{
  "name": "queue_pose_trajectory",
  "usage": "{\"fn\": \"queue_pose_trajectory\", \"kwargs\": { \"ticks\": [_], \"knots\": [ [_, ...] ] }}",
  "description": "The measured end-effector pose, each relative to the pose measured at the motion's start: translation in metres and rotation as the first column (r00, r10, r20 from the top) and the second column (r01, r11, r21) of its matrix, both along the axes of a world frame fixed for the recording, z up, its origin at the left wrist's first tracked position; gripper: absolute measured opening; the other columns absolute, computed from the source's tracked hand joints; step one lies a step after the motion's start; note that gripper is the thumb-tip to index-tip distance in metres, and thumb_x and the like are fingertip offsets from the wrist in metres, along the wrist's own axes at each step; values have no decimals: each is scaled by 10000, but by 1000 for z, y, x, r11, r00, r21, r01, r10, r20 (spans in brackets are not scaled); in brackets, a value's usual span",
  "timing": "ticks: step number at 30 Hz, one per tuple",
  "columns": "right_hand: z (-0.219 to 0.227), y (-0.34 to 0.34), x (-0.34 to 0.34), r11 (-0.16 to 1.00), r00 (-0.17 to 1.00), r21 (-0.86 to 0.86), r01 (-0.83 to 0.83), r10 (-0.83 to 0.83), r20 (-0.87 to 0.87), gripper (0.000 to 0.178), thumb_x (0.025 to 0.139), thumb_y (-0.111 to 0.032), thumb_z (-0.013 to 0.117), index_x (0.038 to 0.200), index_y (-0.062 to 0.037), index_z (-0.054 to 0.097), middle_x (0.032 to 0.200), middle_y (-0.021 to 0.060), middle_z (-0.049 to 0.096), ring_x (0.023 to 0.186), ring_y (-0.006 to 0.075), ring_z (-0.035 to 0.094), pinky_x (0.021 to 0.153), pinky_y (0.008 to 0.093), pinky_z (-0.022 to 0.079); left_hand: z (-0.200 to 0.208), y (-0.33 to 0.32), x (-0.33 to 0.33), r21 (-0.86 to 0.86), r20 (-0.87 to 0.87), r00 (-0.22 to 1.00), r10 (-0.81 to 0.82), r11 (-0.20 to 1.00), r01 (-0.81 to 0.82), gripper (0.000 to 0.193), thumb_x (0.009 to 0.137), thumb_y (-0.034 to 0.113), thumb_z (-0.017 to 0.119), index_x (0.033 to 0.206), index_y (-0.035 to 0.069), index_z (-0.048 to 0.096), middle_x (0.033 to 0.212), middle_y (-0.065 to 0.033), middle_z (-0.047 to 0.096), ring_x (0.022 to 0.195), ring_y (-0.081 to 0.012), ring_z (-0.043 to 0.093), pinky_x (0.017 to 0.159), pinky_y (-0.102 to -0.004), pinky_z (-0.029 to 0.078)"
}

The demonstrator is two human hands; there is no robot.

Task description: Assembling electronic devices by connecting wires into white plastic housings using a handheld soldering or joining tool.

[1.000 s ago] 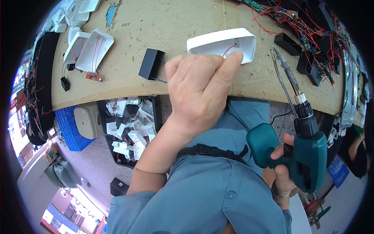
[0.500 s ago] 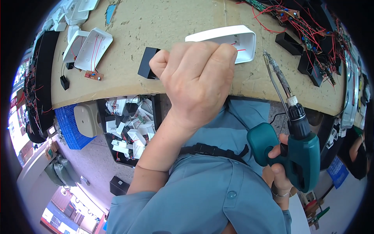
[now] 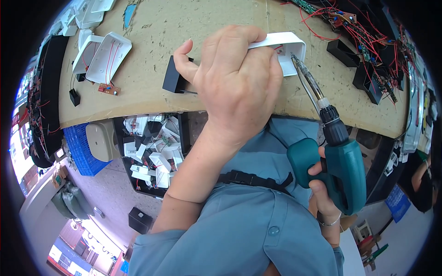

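My left hand (image 3: 239, 85) is closed around the near side of a white plastic housing (image 3: 286, 38), an open shell with a bit of red wire inside. Its fingertips are hidden behind the hand, and the little finger sticks out to the left. In my right hand (image 3: 326, 202) is a green soldering gun (image 3: 348, 177) with a black collar and a thin metal tube beside its tip. The tip is at the open side of the housing; whether it touches cannot be made out. Just left of my left hand stands a black box (image 3: 172, 77) with a cable.
Another white housing (image 3: 109, 57) with red wires lies left, beside a small circuit board (image 3: 109, 89). Wired boards (image 3: 363, 34) and black boxes (image 3: 343, 53) crowd the right. Below the table edge are a black bin (image 3: 185, 133) of white parts and a blue crate (image 3: 83, 154).
The soldering gun has moved left and its tip has come to the housing. My left hand has shifted slightly right, its little finger now extended, and the housing has turned and moved a little.
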State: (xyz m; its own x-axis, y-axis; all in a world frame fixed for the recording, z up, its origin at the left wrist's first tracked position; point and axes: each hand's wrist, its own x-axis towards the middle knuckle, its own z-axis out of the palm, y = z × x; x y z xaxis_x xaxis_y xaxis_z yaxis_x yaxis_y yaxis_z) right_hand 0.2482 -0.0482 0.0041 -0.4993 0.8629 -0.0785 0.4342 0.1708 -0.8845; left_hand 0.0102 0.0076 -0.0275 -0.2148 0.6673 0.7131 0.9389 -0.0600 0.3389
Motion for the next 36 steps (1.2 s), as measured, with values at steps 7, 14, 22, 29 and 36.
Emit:
{"fn": "queue_pose_trajectory", "kwargs": {
  "ticks": [7,14,22,29,36],
  "knots": [
    [-1,6,-6,1000,999,-27,-9,8,-33,514,714,-151,694,1143,18,466,1070,115,557,762,113,546,707,253,441,1,2,4,-41,34,999,9,999,-7,101,619,100,678,705,90,628,876,-21,566,837,-158,501,839,-367,271],
    [-2,7,-11,1000,999,-11,10,-10,-33,475,719,-121,679,1122,23,472,1058,123,555,753,120,546,687,252,447,2,11,8,85,91,995,38,995,-46,64,591,91,609,608,84,547,838,16,504,787,-181,470,783,-485,243],
    [-4,13,-16,999,999,19,-29,30,-43,468,722,-113,673,1117,31,467,1048,123,552,745,123,545,684,254,448,16,6,11,-102,79,993,85,992,-77,67,582,82,602,586,79,535,834,14,500,789,-184,461,771,-466,244],
    [-5,15,-28,986,980,-22,166,-168,-111,321,674,-217,741,884,-36,578,743,19,591,658,134,550,605,245,420,11,7,11,-2,98,993,67,998,-67,75,573,74,598,575,79,523,831,16,497,776,-185,456,763,-459,247],
    [-5,19,-29,988,977,-45,148,-153,-146,331,688,-212,730,901,-8,580,745,50,590,634,142,557,571,247,434,14,8,11,-40,97,993,69,997,-66,81,571,68,593,577,75,513,827,12,498,763,-187,451,758,-453,252]
  ]
}}
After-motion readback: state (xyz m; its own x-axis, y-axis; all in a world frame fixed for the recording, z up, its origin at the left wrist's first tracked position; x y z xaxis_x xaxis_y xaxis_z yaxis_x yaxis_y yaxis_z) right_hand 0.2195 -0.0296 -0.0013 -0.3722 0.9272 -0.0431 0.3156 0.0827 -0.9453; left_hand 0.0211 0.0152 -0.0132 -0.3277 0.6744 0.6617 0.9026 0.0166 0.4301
